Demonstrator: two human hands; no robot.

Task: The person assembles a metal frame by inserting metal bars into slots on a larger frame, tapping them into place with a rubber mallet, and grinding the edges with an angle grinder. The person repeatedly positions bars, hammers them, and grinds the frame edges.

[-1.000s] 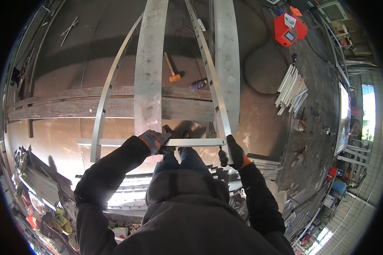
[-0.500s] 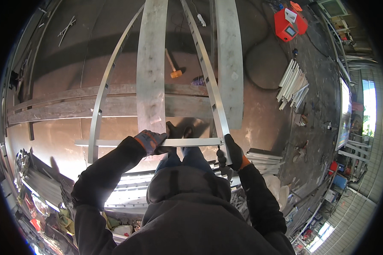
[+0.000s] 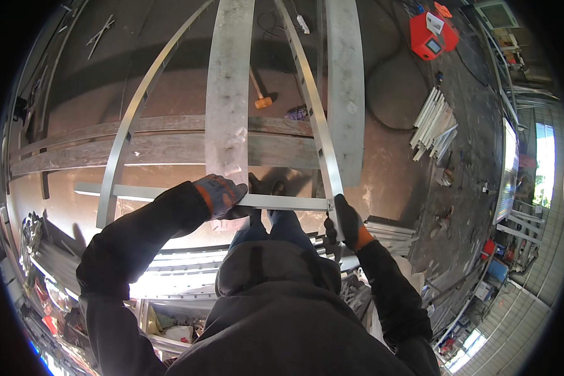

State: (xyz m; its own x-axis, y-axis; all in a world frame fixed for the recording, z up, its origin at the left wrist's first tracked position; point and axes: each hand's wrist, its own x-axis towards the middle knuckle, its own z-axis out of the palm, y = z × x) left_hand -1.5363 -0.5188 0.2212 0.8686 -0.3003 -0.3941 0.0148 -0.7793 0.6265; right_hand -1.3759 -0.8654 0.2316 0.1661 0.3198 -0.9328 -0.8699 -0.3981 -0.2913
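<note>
Frame [image 3: 169,191] shifted lower; both gloved hands [image 3: 222,194] still clamped on it.

Metal frame in my grip

My hands hold a pale crossbar [image 3: 169,192], level, joined to a long slotted rail [image 3: 313,119] running away over the brown floor.

— Any screens or labels about?

— Far beyond the right hand [image 3: 346,220], up at the right, a red boxy machine [image 3: 431,36] stands on the floor, with a small pale screen panel [image 3: 433,46] on top and a white label [image 3: 434,22] beside it.

— Anything else?

— Farther right, a grey-framed greenish panel [image 3: 499,14], maybe a screen; too small to tell.
</note>
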